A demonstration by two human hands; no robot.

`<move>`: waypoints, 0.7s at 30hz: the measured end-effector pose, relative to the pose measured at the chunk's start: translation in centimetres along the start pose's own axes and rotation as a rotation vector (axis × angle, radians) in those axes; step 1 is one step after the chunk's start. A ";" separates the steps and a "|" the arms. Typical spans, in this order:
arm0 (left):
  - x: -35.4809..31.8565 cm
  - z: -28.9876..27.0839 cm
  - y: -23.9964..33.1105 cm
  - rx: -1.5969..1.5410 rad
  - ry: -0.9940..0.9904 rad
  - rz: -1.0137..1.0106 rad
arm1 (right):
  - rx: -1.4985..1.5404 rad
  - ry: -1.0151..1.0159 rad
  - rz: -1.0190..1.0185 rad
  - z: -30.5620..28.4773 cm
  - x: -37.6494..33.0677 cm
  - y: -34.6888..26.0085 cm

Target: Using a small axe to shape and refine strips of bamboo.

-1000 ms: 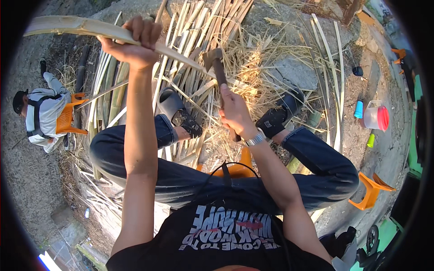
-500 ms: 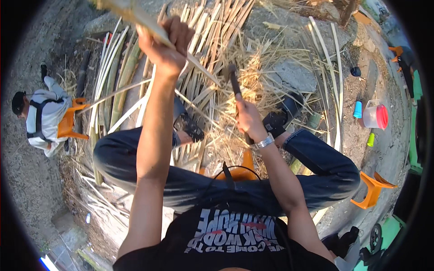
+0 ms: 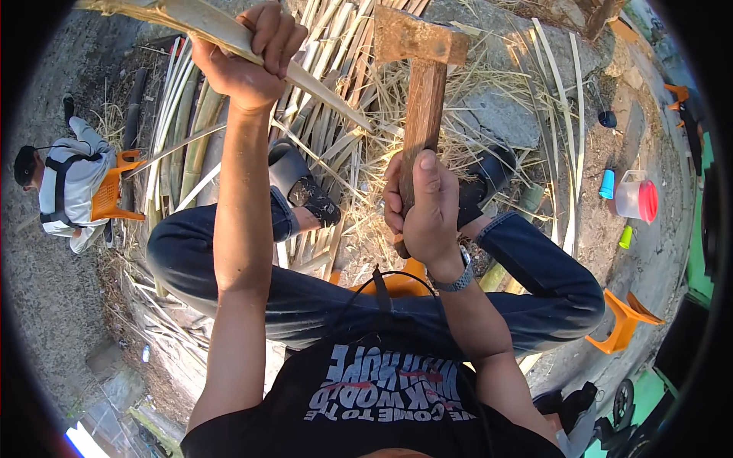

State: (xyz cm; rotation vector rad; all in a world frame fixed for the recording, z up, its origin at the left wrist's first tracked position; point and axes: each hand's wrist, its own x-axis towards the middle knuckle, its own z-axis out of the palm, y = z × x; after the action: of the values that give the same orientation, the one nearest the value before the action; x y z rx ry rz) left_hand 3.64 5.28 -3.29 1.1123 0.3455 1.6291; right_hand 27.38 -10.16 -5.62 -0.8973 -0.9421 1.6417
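My left hand (image 3: 256, 65) is closed around a long pale split strip (image 3: 200, 21), which looks like bamboo. The strip slants from the upper left down to the right, its lower end over the shavings (image 3: 393, 156). My right hand (image 3: 429, 202) grips a hatchet (image 3: 424, 99) by its brown wooden handle, thumb along the shaft. The hatchet's rusty head (image 3: 416, 40) is up, to the right of the strip and apart from it. Between my feet lie loose shavings; several split strips (image 3: 332, 46) are heaped beyond.
Long poles (image 3: 202, 137) lie to the left, near a seated person (image 3: 72, 183) on an orange chair (image 3: 114, 187). At the right are thin strips (image 3: 561, 114), a stone slab (image 3: 500, 122), a blue cup (image 3: 607, 184), a red-lidded clear container (image 3: 630, 200) and an orange stool (image 3: 626, 324).
My right hand has raised the hatchet from low over the shavings, so its head now shows large. My left hand has shifted slightly left and farther away with the strip.
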 end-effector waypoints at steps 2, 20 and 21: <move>0.0 0.1 0.4 -0.055 -0.049 -0.013 | 0.005 0.002 0.031 -0.2 0.2 0.2; -0.9 2.3 0.1 0.631 0.101 0.322 | -0.056 -0.056 0.060 0.6 1.1 -3.6; -0.9 2.4 0.2 0.656 0.022 0.319 | -0.090 -0.102 0.079 0.5 1.4 -3.2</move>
State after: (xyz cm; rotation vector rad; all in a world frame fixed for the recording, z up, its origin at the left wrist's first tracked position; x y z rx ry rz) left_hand 5.42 3.64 -2.33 1.7067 0.7870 1.8625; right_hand 27.89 -8.28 -2.74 -0.9291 -1.0698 1.7372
